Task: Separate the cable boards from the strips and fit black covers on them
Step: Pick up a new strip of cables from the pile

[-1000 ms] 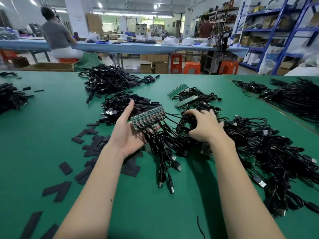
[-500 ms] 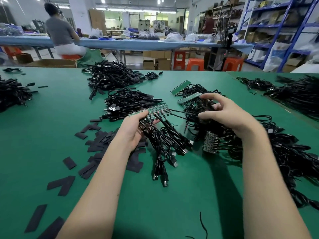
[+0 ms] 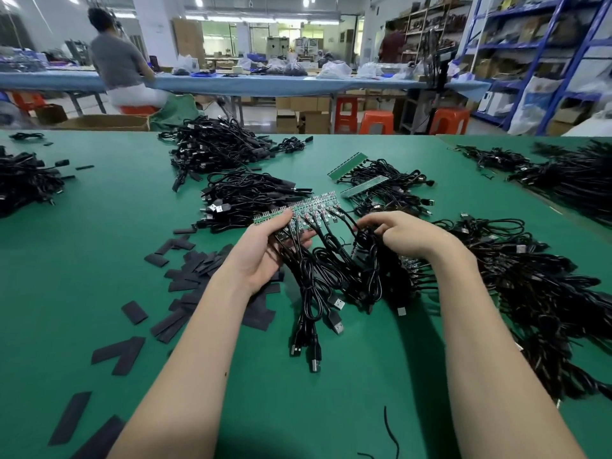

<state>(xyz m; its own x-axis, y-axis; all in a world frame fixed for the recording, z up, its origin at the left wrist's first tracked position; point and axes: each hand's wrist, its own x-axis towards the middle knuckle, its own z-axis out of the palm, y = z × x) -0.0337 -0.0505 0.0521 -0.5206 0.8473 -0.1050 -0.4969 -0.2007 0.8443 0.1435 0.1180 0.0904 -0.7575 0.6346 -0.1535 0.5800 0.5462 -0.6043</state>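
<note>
Left hand (image 3: 261, 253) palm-up, right hand (image 3: 402, 235) fingers curled downward

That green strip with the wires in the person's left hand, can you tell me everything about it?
The green strip is a long, thin panel of small circuit boards joined side by side, with tiny parts on them. It is held above the green table, slanting up toward the right. The left hand holds its left part, thumb on top. A black cable hangs from each board, ending in USB plugs lower down. The right hand grips the cables, not the strip.

Workshop: blue shelving (image 3: 559, 44), orange stools (image 3: 376, 122)
</note>
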